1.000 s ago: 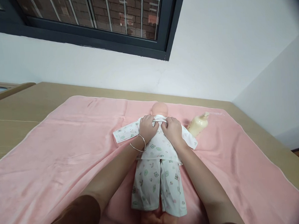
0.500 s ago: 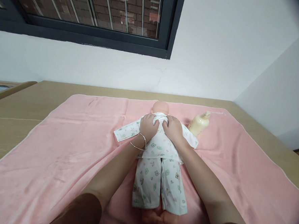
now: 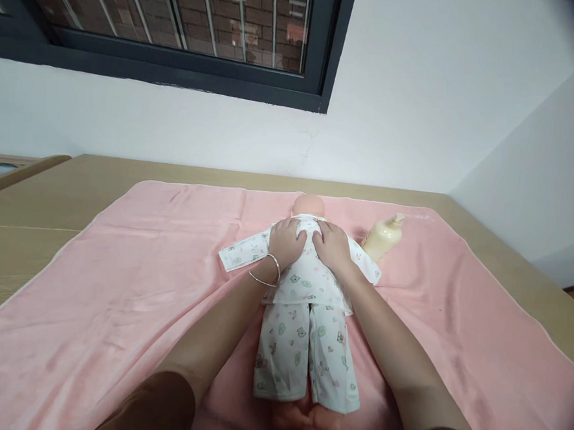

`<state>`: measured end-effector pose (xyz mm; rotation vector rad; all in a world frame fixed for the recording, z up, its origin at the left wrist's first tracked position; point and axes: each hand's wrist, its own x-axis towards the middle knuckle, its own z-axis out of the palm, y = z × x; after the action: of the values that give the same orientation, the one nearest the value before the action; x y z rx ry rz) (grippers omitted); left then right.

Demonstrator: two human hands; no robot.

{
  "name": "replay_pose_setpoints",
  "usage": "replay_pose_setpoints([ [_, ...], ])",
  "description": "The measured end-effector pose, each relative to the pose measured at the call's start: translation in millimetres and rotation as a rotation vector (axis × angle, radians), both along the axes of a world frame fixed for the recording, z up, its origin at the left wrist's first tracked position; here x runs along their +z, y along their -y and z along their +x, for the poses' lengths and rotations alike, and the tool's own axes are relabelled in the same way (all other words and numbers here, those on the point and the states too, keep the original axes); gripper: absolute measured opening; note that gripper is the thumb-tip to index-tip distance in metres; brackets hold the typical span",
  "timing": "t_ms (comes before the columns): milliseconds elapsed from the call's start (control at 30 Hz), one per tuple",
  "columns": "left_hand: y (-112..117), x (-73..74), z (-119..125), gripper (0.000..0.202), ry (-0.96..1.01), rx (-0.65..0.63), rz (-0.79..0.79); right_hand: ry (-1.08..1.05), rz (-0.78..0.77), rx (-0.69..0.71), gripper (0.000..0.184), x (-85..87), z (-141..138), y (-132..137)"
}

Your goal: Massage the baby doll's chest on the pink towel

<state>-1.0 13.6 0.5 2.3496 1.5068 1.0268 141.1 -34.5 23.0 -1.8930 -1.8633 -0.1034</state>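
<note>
A baby doll [image 3: 310,275] lies stretched out in a white printed top and matching trousers [image 3: 282,351]. Its bald head [image 3: 308,205] points to the wall and shows no face; its bare feet [image 3: 306,419] are nearest me. My left hand [image 3: 287,241], with a silver bangle at the wrist, rests flat on the left side of the doll's upper body. On the right side lies my right hand [image 3: 332,243], fingers extended over the cloth. Both thumbs point inward with a gap between them. Neither hand grips anything.
A pale yellow pump bottle [image 3: 382,237] lies on its side by the doll's right sleeve. Beneath is a pink blanket [image 3: 126,283] spread over a wooden table [image 3: 38,204]. Behind stand a white wall [image 3: 397,104] and a dark-framed window [image 3: 185,59].
The cloth at the doll's neck, bunched between my fingers before, now looks smoother. Both hands stay in nearly the same place.
</note>
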Motion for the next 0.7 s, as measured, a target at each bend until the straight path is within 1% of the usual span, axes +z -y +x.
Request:
replay_pose_setpoints([
  [333, -3.2, -4.7, 0.6, 0.036, 0.025, -0.012, 0.004, -0.027, 0.001, 0.004, 0.045, -4.9, 2.4, -2.4],
  [500, -1.8, -3.1, 0.1, 0.036, 0.03, -0.021, 0.012, -0.026, 0.0, 0.005, 0.045, -5.7, 3.0, -3.4],
  [700, -0.8, -0.9, -0.3, 0.035, 0.031, -0.021, 0.016, -0.012, -0.003, 0.064, 0.048, -4.7, 6.1, -5.4],
])
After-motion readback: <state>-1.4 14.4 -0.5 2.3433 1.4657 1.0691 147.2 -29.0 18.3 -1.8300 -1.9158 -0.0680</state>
